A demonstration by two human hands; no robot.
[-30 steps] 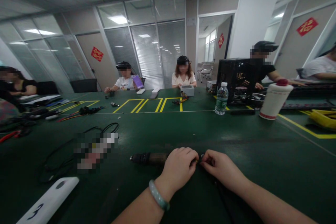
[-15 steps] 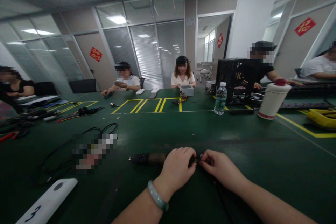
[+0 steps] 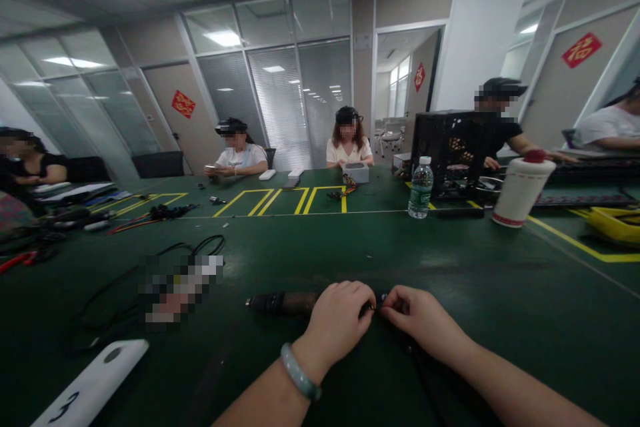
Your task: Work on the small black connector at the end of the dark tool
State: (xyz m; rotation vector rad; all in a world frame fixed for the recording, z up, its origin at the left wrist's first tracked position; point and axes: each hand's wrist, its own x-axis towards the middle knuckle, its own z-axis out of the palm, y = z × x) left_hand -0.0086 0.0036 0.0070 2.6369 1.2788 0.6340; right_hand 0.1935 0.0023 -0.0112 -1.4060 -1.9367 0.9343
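Note:
A dark tubular hand tool (image 3: 290, 303), brownish in the body with a black front and a small metal tip, lies across the green table pointing left. My left hand (image 3: 336, 315) is wrapped over its rear part, fingers curled. Close by on the right, my right hand (image 3: 420, 317) is pinched at the tool's rear end. A tiny yellowish bit shows between the hands, too small to name; whatever the right fingertips hold is hidden. A dark cable (image 3: 423, 370) runs from below the right hand toward the table's near edge.
To the left lie a white numbered case (image 3: 93, 383) and a blurred-out item with black cables (image 3: 213, 240). Farther off stand a water bottle (image 3: 421, 190), a white cup (image 3: 523, 193), a black computer case (image 3: 430, 147) and a yellow tray (image 3: 613, 230). Several people sit around the table.
My hands stay in nearly the same place, with only a slight shift of the fingers. Across the table, the person at left has drawn one hand in from the tabletop.

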